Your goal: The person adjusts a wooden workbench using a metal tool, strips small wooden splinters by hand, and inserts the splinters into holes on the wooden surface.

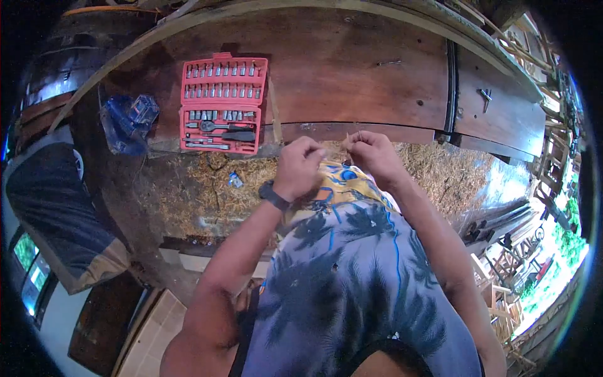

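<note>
My left hand [299, 168], with a dark band on its wrist, is in front of my torso near the workbench edge. Its fingers are curled and the thumb is pressed in; anything inside is hidden. Just to its right, my right hand [375, 157] pinches a small, thin, tan piece [347, 142], too small to name. The two hands are close but apart. Beyond my left hand, an open red socket set case [183, 100] lies on the wooden workbench [339, 81], holding rows of sockets and a ratchet [220, 126].
A blue plastic packet [129, 124] lies left of the case. Small metal tools [485, 97] [389, 63] lie on the bench's right part. Wood shavings [433, 166] cover the ground below. A dark cushion-like object [56, 213] stands at left; wooden frames [502, 301] stand at right.
</note>
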The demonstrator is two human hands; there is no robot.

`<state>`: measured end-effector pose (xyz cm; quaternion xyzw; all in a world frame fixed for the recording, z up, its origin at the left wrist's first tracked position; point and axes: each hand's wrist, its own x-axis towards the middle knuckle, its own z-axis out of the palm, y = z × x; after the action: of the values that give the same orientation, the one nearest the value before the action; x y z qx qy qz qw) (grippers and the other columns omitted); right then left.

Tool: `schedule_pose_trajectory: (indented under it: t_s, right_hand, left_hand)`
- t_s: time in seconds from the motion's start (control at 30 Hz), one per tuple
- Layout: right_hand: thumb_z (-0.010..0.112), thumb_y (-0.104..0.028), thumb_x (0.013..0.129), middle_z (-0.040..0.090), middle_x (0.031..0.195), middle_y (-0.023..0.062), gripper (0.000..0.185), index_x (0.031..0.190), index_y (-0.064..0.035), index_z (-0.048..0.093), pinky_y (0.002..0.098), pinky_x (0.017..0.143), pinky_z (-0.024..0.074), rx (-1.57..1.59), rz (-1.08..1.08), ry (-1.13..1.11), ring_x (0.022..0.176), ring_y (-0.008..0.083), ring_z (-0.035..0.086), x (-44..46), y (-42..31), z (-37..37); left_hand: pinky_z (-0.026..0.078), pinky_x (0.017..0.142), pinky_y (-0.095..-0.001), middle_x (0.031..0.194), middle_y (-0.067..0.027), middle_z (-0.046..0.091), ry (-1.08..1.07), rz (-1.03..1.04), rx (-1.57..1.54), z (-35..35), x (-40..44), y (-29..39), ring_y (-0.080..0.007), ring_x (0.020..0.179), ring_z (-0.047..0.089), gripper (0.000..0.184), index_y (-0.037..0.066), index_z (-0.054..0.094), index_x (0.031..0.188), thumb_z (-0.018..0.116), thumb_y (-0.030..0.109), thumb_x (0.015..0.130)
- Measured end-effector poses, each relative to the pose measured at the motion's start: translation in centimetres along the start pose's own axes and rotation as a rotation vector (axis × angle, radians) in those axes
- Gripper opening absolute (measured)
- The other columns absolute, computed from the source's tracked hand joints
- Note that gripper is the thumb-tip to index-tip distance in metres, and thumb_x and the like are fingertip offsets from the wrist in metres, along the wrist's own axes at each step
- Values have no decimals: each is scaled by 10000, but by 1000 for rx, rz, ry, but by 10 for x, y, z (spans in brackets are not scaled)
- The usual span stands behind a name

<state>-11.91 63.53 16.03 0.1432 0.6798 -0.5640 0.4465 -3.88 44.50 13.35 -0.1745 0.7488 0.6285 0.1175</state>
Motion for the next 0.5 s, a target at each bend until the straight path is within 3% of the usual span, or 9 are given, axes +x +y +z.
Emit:
schedule_pose_trajectory:
  t_s: [0.03,0.17,0.27,0.37,0.47,0.5]
  right_hand:
    - [642,-151,894,620,766,6,144,933,-19,685,248,558,458,15,25,21,644,84,549,-1,-5,0]
    - [640,-103,905,603,736,-10,115,969,-12,670,235,611,494,-9,30,58,637,74,562,-3,-14,1]
    - [648,-98,899,639,764,6,124,961,4,683,243,619,495,-196,-49,70,665,76,582,-6,-19,3]
    - [657,-104,893,665,790,19,130,940,12,693,247,619,490,-274,-117,71,678,74,587,-9,-18,5]
    - [667,-115,888,676,797,25,146,948,14,702,250,631,493,-257,-171,58,688,76,590,-8,-21,3]
    - [671,-118,887,678,796,26,154,956,15,706,251,636,495,-247,-181,56,691,78,592,-10,-22,2]
  left_hand:
    - [499,640,-415,742,-174,650,22,-61,46,-4,3,-7,-329,679,638,208,-12,674,807,665,191,852]
    - [507,710,-459,778,-162,683,-98,-293,419,-18,10,-20,-364,734,659,168,9,684,820,627,165,845]
    - [518,734,-439,835,-157,705,203,-52,235,-8,5,-30,-383,780,665,173,26,694,892,641,183,843]
    - [529,769,-424,865,-158,707,331,108,394,-7,15,-33,-379,789,664,208,24,695,978,655,172,836]
    - [542,753,-373,867,-127,710,151,-164,307,-14,23,-12,-281,777,679,209,1,697,993,658,148,849]
    - [537,713,-342,872,-102,706,60,-213,119,-14,25,-6,-231,768,673,218,4,693,1019,661,156,866]
